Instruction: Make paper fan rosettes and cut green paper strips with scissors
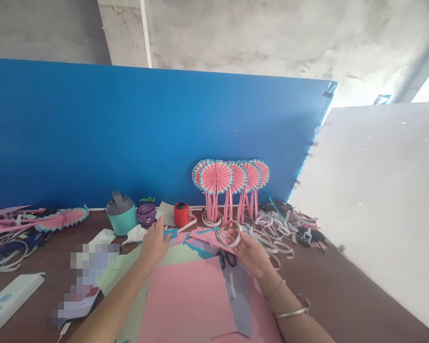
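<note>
Flat pink paper sheet (189,300) laid nearest; thin white tape ring (239,234) gripped by right hand (250,253); left hand (154,244) unclenched, nothing grasped.

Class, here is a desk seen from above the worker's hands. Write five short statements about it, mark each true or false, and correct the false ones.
1. The right hand holds a roll of tape. True.
2. The upright pink fans stand in front of a white panel. False: they stand in front of the blue panel.
3. The teal container has a grey top. True.
4. In the picture, the red spool is left of the purple pot. False: the red spool is right of it.
5. Black scissor handles show near the right hand. True.
</note>
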The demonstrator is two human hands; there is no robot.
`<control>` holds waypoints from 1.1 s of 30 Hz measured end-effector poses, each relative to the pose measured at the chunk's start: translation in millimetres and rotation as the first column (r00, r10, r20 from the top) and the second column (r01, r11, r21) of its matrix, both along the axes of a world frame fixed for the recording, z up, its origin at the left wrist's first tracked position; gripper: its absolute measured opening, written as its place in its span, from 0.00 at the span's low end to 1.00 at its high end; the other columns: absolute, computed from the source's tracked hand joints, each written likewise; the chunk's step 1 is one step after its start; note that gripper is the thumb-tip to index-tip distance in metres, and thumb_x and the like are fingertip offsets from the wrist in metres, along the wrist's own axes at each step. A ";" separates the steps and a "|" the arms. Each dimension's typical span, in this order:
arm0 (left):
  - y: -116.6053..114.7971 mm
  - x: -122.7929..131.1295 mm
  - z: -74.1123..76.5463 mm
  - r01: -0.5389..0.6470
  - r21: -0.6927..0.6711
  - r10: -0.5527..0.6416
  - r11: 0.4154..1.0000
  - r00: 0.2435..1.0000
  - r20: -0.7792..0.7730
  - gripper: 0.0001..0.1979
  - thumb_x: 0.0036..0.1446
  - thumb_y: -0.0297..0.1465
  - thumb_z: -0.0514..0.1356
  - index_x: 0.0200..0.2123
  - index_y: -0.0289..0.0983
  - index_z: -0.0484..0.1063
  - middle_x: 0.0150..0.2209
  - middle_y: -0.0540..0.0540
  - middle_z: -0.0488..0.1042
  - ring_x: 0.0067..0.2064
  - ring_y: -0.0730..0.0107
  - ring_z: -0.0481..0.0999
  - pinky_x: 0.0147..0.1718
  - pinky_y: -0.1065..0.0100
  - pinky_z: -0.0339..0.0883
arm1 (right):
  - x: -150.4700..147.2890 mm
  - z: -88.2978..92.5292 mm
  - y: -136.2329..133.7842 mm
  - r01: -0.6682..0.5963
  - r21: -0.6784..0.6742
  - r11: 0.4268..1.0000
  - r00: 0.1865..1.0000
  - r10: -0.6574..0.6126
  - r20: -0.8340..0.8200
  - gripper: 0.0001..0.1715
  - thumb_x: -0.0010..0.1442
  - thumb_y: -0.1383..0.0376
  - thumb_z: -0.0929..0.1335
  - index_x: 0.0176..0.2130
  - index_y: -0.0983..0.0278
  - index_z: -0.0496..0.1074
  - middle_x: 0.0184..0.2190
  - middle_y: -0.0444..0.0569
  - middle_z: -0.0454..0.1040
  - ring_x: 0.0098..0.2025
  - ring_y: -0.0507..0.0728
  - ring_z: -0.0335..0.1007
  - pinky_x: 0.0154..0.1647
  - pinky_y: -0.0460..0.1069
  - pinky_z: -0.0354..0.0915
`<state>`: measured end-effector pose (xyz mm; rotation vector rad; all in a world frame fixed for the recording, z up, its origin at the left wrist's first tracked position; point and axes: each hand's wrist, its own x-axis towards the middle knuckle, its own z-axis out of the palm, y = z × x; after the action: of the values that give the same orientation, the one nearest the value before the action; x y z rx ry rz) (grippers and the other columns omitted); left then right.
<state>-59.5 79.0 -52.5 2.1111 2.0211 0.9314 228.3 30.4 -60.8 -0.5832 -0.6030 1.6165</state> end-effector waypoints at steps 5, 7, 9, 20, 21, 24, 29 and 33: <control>-25.5 9.6 -6.6 0.168 0.116 -0.171 0.979 0.985 0.013 0.22 0.54 0.33 0.55 0.53 0.38 0.63 0.44 0.40 0.72 0.47 0.55 0.70 0.44 0.57 0.64 | -21.6 10.1 -7.0 -0.012 -0.012 1.000 1.000 0.012 0.014 0.09 0.51 0.66 0.73 0.35 0.64 0.73 0.36 0.47 0.77 0.43 0.55 0.73 0.50 0.51 0.66; -41.5 24.4 -3.7 0.345 0.196 -0.363 0.918 0.929 0.064 0.17 0.56 0.34 0.55 0.50 0.41 0.66 0.44 0.43 0.73 0.47 0.59 0.70 0.45 0.58 0.65 | -33.7 15.5 -8.6 -0.051 -0.048 0.998 0.998 0.052 0.023 0.07 0.50 0.67 0.73 0.33 0.64 0.73 0.32 0.46 0.77 0.39 0.54 0.74 0.47 0.49 0.67; -55.3 36.5 -1.6 0.461 0.238 -0.491 0.855 0.867 0.086 0.11 0.56 0.34 0.57 0.43 0.42 0.71 0.42 0.45 0.74 0.46 0.60 0.70 0.45 0.59 0.65 | -46.3 20.9 -9.8 -0.114 -0.068 0.991 0.992 0.117 0.040 0.07 0.50 0.67 0.72 0.33 0.65 0.73 0.33 0.47 0.76 0.37 0.53 0.73 0.45 0.48 0.68; -75.4 38.0 -13.2 0.512 0.356 -0.524 0.781 0.849 -0.071 0.15 0.59 0.26 0.53 0.49 0.42 0.68 0.39 0.46 0.77 0.41 0.64 0.72 0.39 0.62 0.62 | -93.9 10.3 -21.1 -0.134 -0.051 0.990 0.963 0.142 0.230 0.09 0.51 0.61 0.72 0.29 0.64 0.71 0.27 0.44 0.71 0.31 0.51 0.68 0.37 0.47 0.65; -76.0 38.4 -13.2 0.508 0.368 -0.519 0.779 0.851 -0.078 0.14 0.59 0.26 0.54 0.48 0.41 0.69 0.38 0.47 0.77 0.40 0.64 0.72 0.39 0.62 0.61 | -94.7 8.7 -22.3 -0.127 -0.039 0.991 0.956 0.133 0.263 0.09 0.52 0.60 0.71 0.30 0.64 0.72 0.29 0.45 0.72 0.32 0.52 0.68 0.38 0.47 0.65; -75.8 38.7 -14.4 0.460 0.412 -0.492 0.787 0.870 -0.032 0.11 0.59 0.25 0.53 0.42 0.41 0.71 0.34 0.49 0.78 0.37 0.67 0.73 0.40 0.62 0.59 | -93.2 6.6 -26.2 -0.135 0.039 0.990 0.913 0.109 0.393 0.09 0.55 0.61 0.67 0.33 0.63 0.76 0.35 0.49 0.75 0.39 0.56 0.69 0.43 0.51 0.64; -70.9 36.0 -18.0 0.395 0.435 -0.458 0.809 0.888 0.046 0.09 0.60 0.26 0.53 0.37 0.41 0.72 0.32 0.50 0.78 0.36 0.69 0.74 0.40 0.62 0.60 | -91.6 9.5 -31.8 -0.220 0.216 0.951 0.833 0.068 0.549 0.22 0.49 0.72 0.67 0.44 0.57 0.75 0.43 0.47 0.74 0.47 0.58 0.67 0.52 0.55 0.60; -70.8 36.3 -17.8 0.454 0.425 -0.494 0.783 0.869 -0.017 0.11 0.59 0.28 0.54 0.44 0.42 0.72 0.37 0.47 0.79 0.39 0.66 0.74 0.40 0.62 0.61 | -94.4 11.3 -32.1 -0.248 0.276 0.929 0.822 0.050 0.567 0.25 0.51 0.70 0.69 0.49 0.55 0.72 0.49 0.49 0.71 0.51 0.59 0.65 0.51 0.55 0.62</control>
<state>-23.2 8.2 -70.3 2.5427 1.2027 1.4155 133.9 -1.7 -49.6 -0.7616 -1.3668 1.4327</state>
